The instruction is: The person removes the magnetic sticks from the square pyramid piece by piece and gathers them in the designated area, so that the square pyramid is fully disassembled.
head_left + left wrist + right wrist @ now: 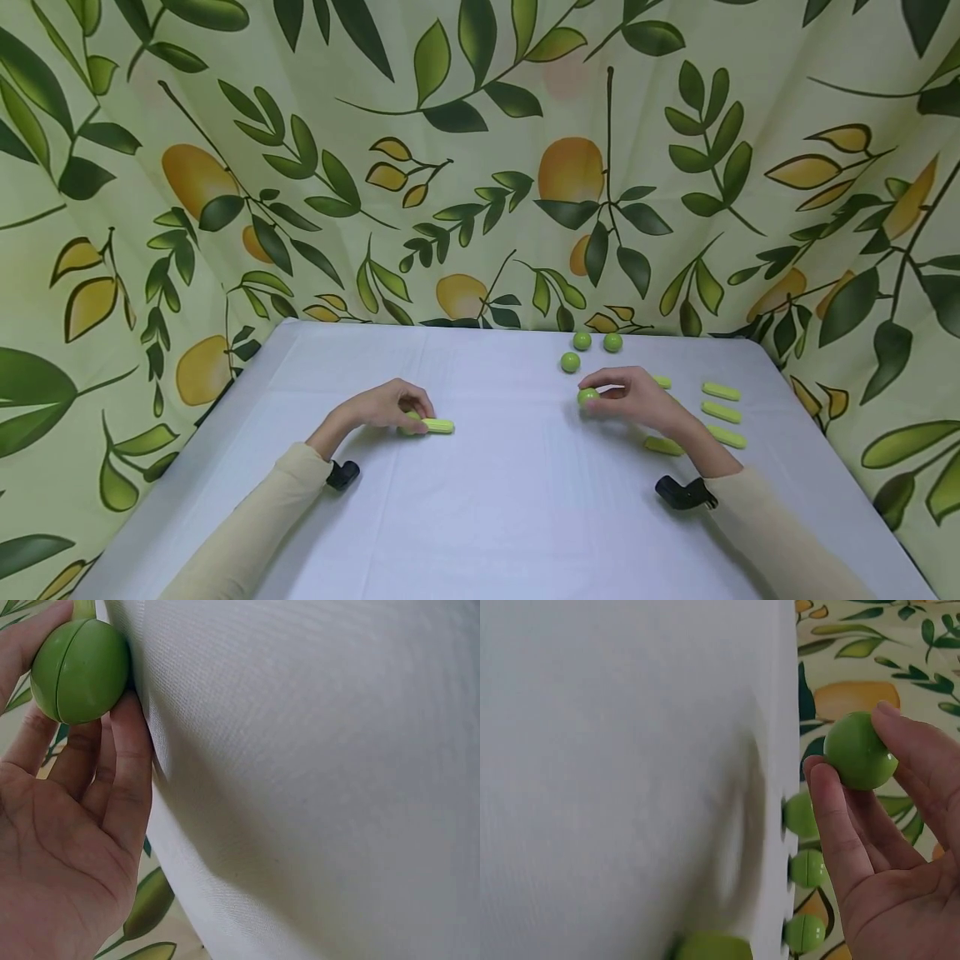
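Observation:
On the left of the table, my left hand (pixel 384 406) grips a green ball (pixel 81 671) between thumb and fingers, low against the white cloth. A thin seam runs round this ball in the left wrist view. A light green ridged stick (pixel 441 426) lies right beside it, its left end at the ball. Toward the right, my right hand (pixel 630 395) pinches another glossy green ball (pixel 859 750) by the fingertips, held over the table. Three more green balls, a front one (pixel 570 362) and two behind (pixel 582 340) (pixel 612 342), sit beyond that hand.
Several light green sticks (pixel 722 412) lie at the right of the table, some partly hidden by the right hand and forearm. White cloth (pixel 495 517) covers the table. A leaf-and-fruit patterned curtain (pixel 495 225) hangs behind it and along both sides.

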Action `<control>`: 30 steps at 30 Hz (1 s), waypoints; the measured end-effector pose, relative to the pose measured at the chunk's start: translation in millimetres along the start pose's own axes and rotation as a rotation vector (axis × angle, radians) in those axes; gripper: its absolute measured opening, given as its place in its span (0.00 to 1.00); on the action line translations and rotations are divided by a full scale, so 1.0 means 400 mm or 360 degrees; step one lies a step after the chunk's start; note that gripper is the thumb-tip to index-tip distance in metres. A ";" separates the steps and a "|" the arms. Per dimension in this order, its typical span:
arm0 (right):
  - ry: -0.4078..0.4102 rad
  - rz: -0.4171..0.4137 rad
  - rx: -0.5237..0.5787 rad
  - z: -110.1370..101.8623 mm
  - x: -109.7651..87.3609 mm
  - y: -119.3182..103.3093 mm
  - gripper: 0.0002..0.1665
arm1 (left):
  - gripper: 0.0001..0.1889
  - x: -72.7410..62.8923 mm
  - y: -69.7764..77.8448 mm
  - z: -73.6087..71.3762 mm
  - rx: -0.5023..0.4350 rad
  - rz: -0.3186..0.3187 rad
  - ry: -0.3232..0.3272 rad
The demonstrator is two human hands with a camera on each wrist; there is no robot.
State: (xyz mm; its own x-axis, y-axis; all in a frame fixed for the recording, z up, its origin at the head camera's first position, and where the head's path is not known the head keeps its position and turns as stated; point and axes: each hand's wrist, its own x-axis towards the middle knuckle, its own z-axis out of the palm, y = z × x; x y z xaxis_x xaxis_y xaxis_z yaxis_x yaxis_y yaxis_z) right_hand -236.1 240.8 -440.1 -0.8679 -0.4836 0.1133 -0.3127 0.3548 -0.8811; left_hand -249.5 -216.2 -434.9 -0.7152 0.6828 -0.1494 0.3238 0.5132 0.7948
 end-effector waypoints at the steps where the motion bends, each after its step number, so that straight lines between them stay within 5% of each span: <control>1: 0.0013 0.0005 -0.0015 -0.008 -0.003 0.002 0.21 | 0.07 0.000 0.000 0.000 -0.0001 -0.0001 0.0000; 13: 0.0165 0.0186 -0.0042 -0.081 0.016 0.036 0.26 | 0.08 0.000 0.000 0.001 -0.0009 -0.0026 0.0007; 30: 0.0268 0.0276 -0.0230 -0.088 0.095 0.071 0.24 | 0.08 0.004 -0.004 0.001 -0.0015 -0.0024 0.0001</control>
State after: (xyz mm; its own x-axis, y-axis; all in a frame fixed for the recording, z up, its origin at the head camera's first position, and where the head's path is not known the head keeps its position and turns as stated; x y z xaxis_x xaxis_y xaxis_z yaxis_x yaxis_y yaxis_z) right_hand -291.4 260.7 -444.6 -0.9614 -0.2703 0.0522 -0.1955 0.5369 -0.8207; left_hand -250.8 -215.7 -436.6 -0.7201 0.6749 -0.1610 0.3074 0.5184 0.7980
